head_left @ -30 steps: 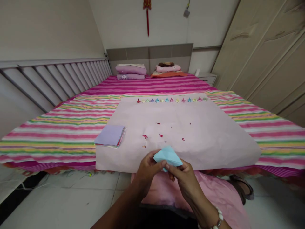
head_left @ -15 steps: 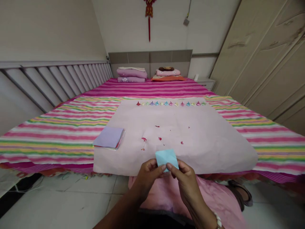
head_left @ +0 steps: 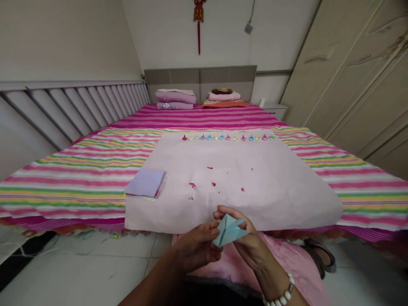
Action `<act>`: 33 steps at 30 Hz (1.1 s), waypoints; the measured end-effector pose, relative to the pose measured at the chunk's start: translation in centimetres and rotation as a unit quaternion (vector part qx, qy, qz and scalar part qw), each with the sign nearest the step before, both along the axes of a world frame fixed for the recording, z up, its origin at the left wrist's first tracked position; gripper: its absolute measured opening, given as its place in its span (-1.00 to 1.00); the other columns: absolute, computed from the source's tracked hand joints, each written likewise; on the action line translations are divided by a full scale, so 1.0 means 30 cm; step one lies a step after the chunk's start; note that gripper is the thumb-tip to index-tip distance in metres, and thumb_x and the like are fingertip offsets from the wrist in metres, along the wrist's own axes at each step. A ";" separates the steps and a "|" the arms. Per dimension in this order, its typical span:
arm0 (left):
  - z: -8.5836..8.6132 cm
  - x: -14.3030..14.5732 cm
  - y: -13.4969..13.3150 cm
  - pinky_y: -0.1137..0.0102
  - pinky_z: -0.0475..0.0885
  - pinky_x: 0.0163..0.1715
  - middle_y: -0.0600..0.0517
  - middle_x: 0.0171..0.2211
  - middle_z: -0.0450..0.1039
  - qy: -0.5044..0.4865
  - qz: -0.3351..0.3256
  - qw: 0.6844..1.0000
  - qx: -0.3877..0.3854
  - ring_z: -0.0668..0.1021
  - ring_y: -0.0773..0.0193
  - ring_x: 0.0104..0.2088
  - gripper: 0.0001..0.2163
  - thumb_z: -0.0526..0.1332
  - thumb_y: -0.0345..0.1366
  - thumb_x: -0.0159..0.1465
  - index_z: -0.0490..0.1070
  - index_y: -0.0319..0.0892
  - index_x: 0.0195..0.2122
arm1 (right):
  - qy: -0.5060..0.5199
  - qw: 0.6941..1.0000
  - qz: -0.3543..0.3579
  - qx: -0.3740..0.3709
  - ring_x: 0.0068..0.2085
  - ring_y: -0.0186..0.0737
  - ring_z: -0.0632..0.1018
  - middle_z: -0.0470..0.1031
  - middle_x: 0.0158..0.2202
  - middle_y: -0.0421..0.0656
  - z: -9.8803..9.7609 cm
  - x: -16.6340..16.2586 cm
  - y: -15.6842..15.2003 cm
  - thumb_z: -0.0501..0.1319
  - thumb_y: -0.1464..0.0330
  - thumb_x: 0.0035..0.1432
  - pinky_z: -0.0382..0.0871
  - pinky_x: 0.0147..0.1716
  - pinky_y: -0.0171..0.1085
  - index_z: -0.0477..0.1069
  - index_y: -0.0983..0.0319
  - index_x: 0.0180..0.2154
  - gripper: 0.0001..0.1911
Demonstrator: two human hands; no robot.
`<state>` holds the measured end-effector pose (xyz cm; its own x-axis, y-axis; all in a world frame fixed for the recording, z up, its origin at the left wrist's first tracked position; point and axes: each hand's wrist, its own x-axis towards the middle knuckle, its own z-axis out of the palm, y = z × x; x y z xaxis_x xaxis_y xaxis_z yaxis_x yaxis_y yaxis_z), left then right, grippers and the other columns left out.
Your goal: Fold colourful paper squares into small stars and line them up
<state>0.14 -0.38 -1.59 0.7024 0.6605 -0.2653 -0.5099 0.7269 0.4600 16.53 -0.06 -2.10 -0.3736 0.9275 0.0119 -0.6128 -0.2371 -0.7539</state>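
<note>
Low in the middle of the frame, we hold a small light blue folded paper (head_left: 230, 230) in front of our pink clothes. Our left hand (head_left: 196, 248) is curled, and its thumb pinches the paper's left side. Our right hand (head_left: 250, 242) pinches the right side, with one finger reaching over the top. There is a bead bracelet (head_left: 283, 293) on the right wrist.

We think the paper is very light and thin. It bends easily and can tear or crumple, so soft fingertip pinches at the folded edges and corners seem best, not a squeeze in the middle.

Just past our hands, a big pale pink sheet (head_left: 280, 187) lies flat on the bed (head_left: 79, 170) with its striped cover. Tiny red paper bits (head_left: 192, 185) sit on the sheet near the middle of the frame. To the left, a stack of square papers (head_left: 145, 183) with a purple one on top rests at the sheet's edge. Farther up, a row of little folded paper shapes (head_left: 228, 137) in many colours lines the far edge. At the very back, folded blankets and pillows (head_left: 176, 98) lie by the headboard.
</note>
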 end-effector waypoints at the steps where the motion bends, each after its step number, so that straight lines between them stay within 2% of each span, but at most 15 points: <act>1: -0.008 0.003 -0.003 0.62 0.20 -0.57 0.19 -0.58 0.21 -0.010 -0.003 1.000 -0.016 0.32 0.55 -0.60 -0.77 0.41 -0.36 0.05 0.40 -0.26 -0.32 | -0.001 1.000 -0.003 0.006 -0.23 -0.17 0.51 0.54 -0.23 -0.15 -0.003 -0.001 0.001 0.48 0.39 -0.27 0.35 -0.21 -0.25 0.53 0.17 -0.21 -0.55; 3: -0.014 0.007 -0.006 0.61 0.21 -0.55 0.18 -0.58 0.23 -0.018 -0.010 0.999 -0.047 0.35 0.53 -0.58 -0.79 0.39 -0.34 0.07 0.39 -0.26 -0.34 | -0.013 1.000 -0.023 0.015 -0.34 -0.23 0.49 0.52 -0.40 -0.19 -0.004 -0.002 0.003 0.46 0.38 -0.21 0.34 -0.29 -0.29 0.53 0.20 -0.39 -0.76; 6: -0.002 0.010 -0.007 0.58 0.25 -0.51 0.13 -0.53 0.33 0.019 -0.011 0.998 -0.051 0.38 0.52 -0.56 -0.83 0.36 -0.34 0.08 0.42 -0.27 -0.36 | -0.042 0.997 -0.065 0.010 -0.44 -0.29 0.45 0.47 -0.52 -0.24 0.003 -0.002 0.005 0.44 0.38 -0.17 0.32 -0.36 -0.31 0.46 0.22 -0.52 -0.82; 9: 0.024 0.016 -0.002 0.49 0.30 -0.42 0.01 -0.42 0.46 0.117 0.013 0.993 0.026 0.47 0.41 -0.46 -0.82 0.29 -0.24 0.15 0.47 -0.27 -0.30 | -0.069 0.994 -0.086 -0.005 -0.51 -0.31 0.41 0.44 -0.58 -0.26 0.012 0.000 0.008 0.43 0.34 -0.15 0.31 -0.43 -0.31 0.44 0.22 -0.53 -0.80; 11: 0.039 0.016 0.007 0.40 0.34 -0.29 -0.06 -0.31 0.51 0.186 0.073 0.975 0.102 0.52 0.28 -0.31 -0.73 0.22 -0.14 0.22 0.49 -0.25 -0.23 | -0.091 0.990 -0.110 -0.011 -0.52 -0.31 0.41 0.44 -0.58 -0.25 0.015 0.003 0.012 0.44 0.33 -0.16 0.30 -0.44 -0.31 0.43 0.23 -0.53 -0.79; 14: 0.051 0.002 0.023 0.22 0.33 -0.08 -0.15 -0.21 0.55 0.220 0.154 0.948 0.171 0.51 0.10 -0.13 -0.51 0.08 0.08 0.23 0.48 -0.27 -0.14 | -0.111 0.984 -0.137 -0.019 -0.51 -0.33 0.40 0.44 -0.58 -0.25 0.013 0.004 0.016 0.47 0.33 -0.21 0.28 -0.44 -0.34 0.43 0.25 -0.56 -0.76; 16: 0.053 -0.015 0.032 0.17 0.31 -0.03 -0.19 -0.15 0.54 0.237 0.160 0.935 0.208 0.50 0.02 -0.08 -0.45 0.09 0.14 0.20 0.47 -0.27 -0.09 | -0.113 0.985 -0.128 -0.021 -0.52 -0.35 0.40 0.44 -0.59 -0.26 0.012 0.001 0.015 0.47 0.33 -0.20 0.27 -0.46 -0.36 0.43 0.26 -0.56 -0.76; 19: 0.053 -0.040 0.038 0.18 0.30 0.01 -0.19 0.07 0.41 0.316 0.165 0.887 0.293 0.42 -0.05 0.06 -0.44 0.35 -0.05 0.05 0.39 -0.20 0.05 | -0.115 0.987 -0.113 -0.020 -0.52 -0.36 0.41 0.45 -0.59 -0.25 0.011 -0.004 0.010 0.46 0.32 -0.18 0.27 -0.45 -0.36 0.44 0.27 -0.55 -0.77; 22: 0.059 -0.056 0.035 0.19 0.19 0.13 -0.11 0.29 0.09 0.394 0.226 0.808 0.376 0.20 -0.04 0.24 -0.19 0.48 -0.24 -0.10 0.20 -0.04 0.20 | -0.128 0.985 -0.118 -0.008 -0.53 -0.37 0.39 0.44 -0.60 -0.26 0.012 -0.001 0.004 0.46 0.32 -0.18 0.27 -0.48 -0.37 0.45 0.26 -0.54 -0.77; 23: 0.063 -0.058 0.033 0.20 0.14 0.16 -0.07 0.31 0.05 0.406 0.239 0.783 0.406 0.15 -0.02 0.26 -0.18 0.49 -0.28 -0.12 0.21 -0.01 0.20 | -0.136 0.983 -0.120 0.000 -0.54 -0.37 0.39 0.44 -0.60 -0.27 0.013 0.002 0.003 0.46 0.32 -0.17 0.26 -0.49 -0.37 0.45 0.26 -0.54 -0.78; 24: 0.068 -0.059 0.029 0.21 0.13 0.16 -0.06 0.29 0.10 0.410 0.236 0.769 0.430 0.18 -0.01 0.25 -0.24 0.48 -0.30 -0.11 0.27 -0.02 0.16 | -0.143 0.982 -0.121 0.009 -0.54 -0.37 0.39 0.44 -0.60 -0.26 0.014 0.005 0.002 0.46 0.32 -0.17 0.27 -0.49 -0.37 0.46 0.26 -0.53 -0.78; 25: 0.075 -0.058 0.025 0.23 0.17 0.14 -0.07 0.21 0.24 0.404 0.216 0.771 0.443 0.27 0.01 0.20 -0.36 0.46 -0.30 -0.07 0.37 -0.05 0.08 | -0.149 0.981 -0.122 0.016 -0.54 -0.37 0.39 0.44 -0.60 -0.26 0.016 0.007 0.001 0.45 0.32 -0.16 0.27 -0.49 -0.37 0.46 0.25 -0.53 -0.79; 27: 0.087 -0.051 0.018 0.28 0.32 -0.01 -0.07 -0.06 0.50 0.379 0.159 0.801 0.435 0.47 0.06 -0.02 -0.66 0.39 -0.27 0.04 0.52 -0.14 -0.12 | -0.158 0.979 -0.127 0.024 -0.53 -0.36 0.41 0.45 -0.59 -0.25 0.020 0.010 0.001 0.45 0.32 -0.16 0.29 -0.49 -0.36 0.47 0.25 -0.53 -0.79; 29: 0.097 -0.042 0.013 0.32 0.38 -0.15 -0.04 -0.26 0.56 0.363 0.136 0.826 0.410 0.53 0.12 -0.19 -0.81 0.32 -0.26 0.13 0.55 -0.19 -0.24 | -0.161 0.978 -0.131 0.024 -0.53 -0.34 0.42 0.46 -0.59 -0.24 0.023 0.010 0.001 0.46 0.31 -0.17 0.31 -0.50 -0.35 0.47 0.25 -0.53 -0.79; 33: 0.107 -0.035 0.013 0.37 0.40 -0.27 -0.01 -0.38 0.56 0.367 0.146 0.834 0.385 0.54 0.18 -0.30 -0.86 0.29 -0.26 0.16 0.59 -0.20 -0.35 | -0.161 0.979 -0.124 0.028 -0.55 -0.34 0.43 0.46 -0.60 -0.24 0.021 0.007 0.002 0.45 0.31 -0.15 0.32 -0.51 -0.35 0.48 0.24 -0.52 -0.80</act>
